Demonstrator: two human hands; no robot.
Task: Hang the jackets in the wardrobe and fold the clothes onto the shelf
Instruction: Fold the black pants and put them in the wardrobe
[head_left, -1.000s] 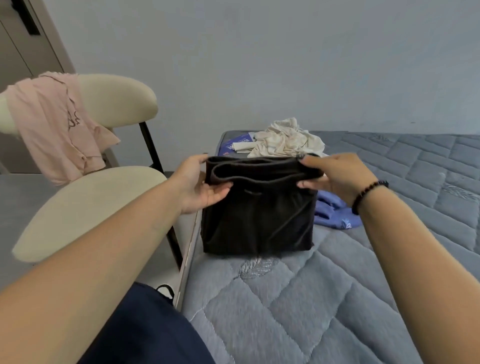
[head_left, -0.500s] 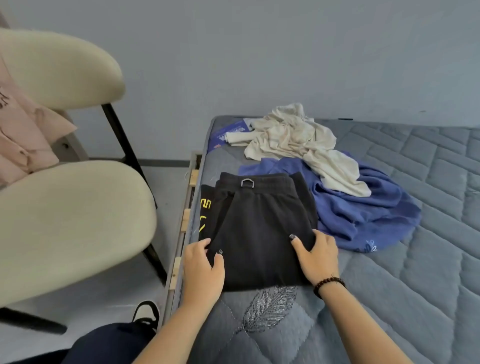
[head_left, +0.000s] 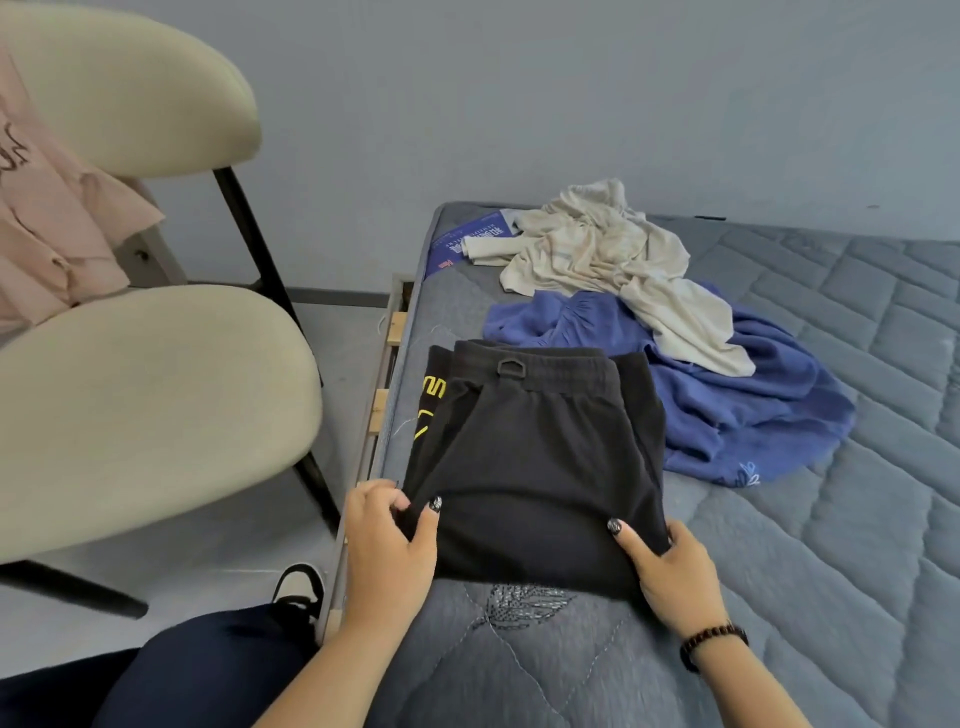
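Observation:
Folded black trousers (head_left: 535, 457) with yellow lettering lie near the left edge of the grey quilted mattress (head_left: 810, 545). My left hand (head_left: 387, 540) pinches the near left corner of the fold, thumb on top. My right hand (head_left: 670, 571) grips the near right corner, thumb pressed on the cloth. Behind the trousers a blue garment (head_left: 737, 395) lies spread out, with a crumpled beige garment (head_left: 597, 249) on top of it and beyond. A pink garment (head_left: 47, 234) hangs over the chair at the left.
A cream padded chair (head_left: 140, 405) with black legs stands close to the bed's left side. A blue booklet (head_left: 467, 244) lies at the mattress's far corner. The grey wall is behind. My dark-trousered knee (head_left: 208, 670) and a shoe (head_left: 298, 592) are at the bottom left.
A second ago both hands held the folded trousers up off the bed. The trousers now lie flat, and my hands have shifted to grip the near corners.

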